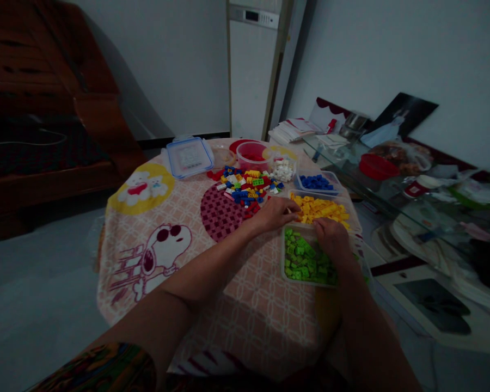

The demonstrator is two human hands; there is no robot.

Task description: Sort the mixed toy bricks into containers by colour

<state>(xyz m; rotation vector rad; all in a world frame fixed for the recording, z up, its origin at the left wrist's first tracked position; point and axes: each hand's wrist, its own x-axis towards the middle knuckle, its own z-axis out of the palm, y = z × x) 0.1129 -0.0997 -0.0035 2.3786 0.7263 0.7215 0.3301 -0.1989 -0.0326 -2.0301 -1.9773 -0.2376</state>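
My left hand reaches over the left edge of a clear box of yellow toy bricks. Its fingers are bent together at the bricks; whatever they hold is too small and dark to make out. My right hand is closed at the near edge of the same box, above a clear box of green bricks. Its fingertips point toward the yellow bricks, and what lies between them is hidden. Beyond my left hand, a loose pile of mixed-colour bricks spreads over the tablecloth.
Farther back stand a box of blue bricks, a heap of white bricks, a round tub with red contents and a blue-rimmed lid. A cluttered glass table borders the right side; a wooden bench is at left.
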